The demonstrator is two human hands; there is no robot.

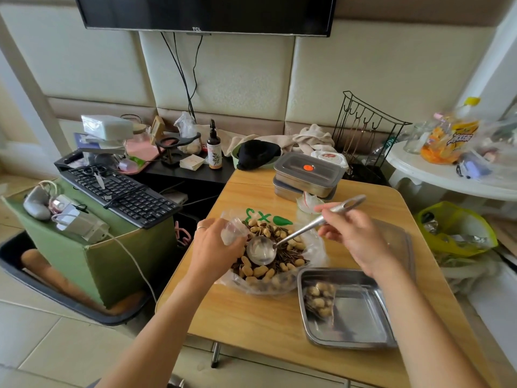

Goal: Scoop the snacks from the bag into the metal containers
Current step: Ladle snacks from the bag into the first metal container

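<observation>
Our right hand (355, 239) grips the scoop (261, 252), left hand (215, 247) pinches the bag (315, 249) rim beside it; we should dig deep, lift level.

Left hand (215, 247) is covering part of the bag (316, 246); right hand (355, 236) is hiding the scoop (260, 250) mid-handle (tip blurring); TV (204, 12) is running off-frame.

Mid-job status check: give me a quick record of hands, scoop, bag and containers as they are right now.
left hand: grips the rim of the bag
right hand: holds the scoop by its handle
scoop: bowl looks empty, down among the snacks in the bag
open container: by the right forearm, holds only a small packet of peanuts
lidded containers: two stacked at the far edge of the table
</observation>
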